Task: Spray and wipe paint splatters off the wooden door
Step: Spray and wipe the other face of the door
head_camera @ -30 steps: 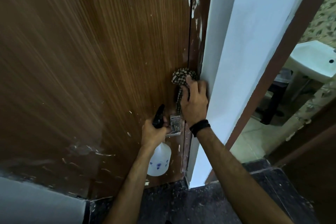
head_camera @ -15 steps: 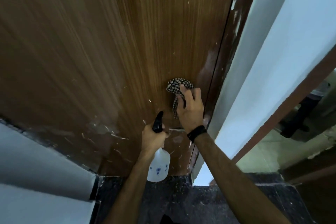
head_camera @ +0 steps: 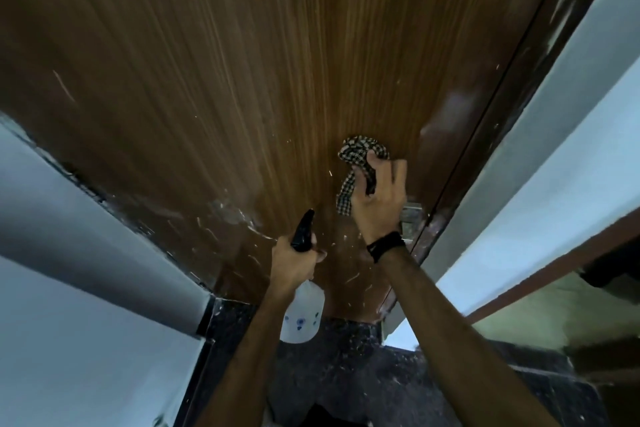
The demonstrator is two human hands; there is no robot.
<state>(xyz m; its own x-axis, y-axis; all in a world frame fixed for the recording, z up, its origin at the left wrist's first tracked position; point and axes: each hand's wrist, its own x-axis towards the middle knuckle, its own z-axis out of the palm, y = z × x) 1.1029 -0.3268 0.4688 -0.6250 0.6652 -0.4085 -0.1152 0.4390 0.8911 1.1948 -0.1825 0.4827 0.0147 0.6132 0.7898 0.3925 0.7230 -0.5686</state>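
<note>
I count one wooden door (head_camera: 277, 62), one checked cloth (head_camera: 360, 158) and one spray bottle (head_camera: 303, 314), worked by two hands. My right hand (head_camera: 379, 201), at about 1 o'clock from centre, bunches the cloth with curled fingers and presses it to the door. My left hand (head_camera: 294, 262), at 6 o'clock, wraps round the bottle's neck; its black nozzle (head_camera: 304, 230) points up. White paint splatters (head_camera: 235, 218) cluster at 7 o'clock. A metal latch (head_camera: 410, 218) is half hidden behind my right hand. The bottle's blue marks are too blurred to read.
</note>
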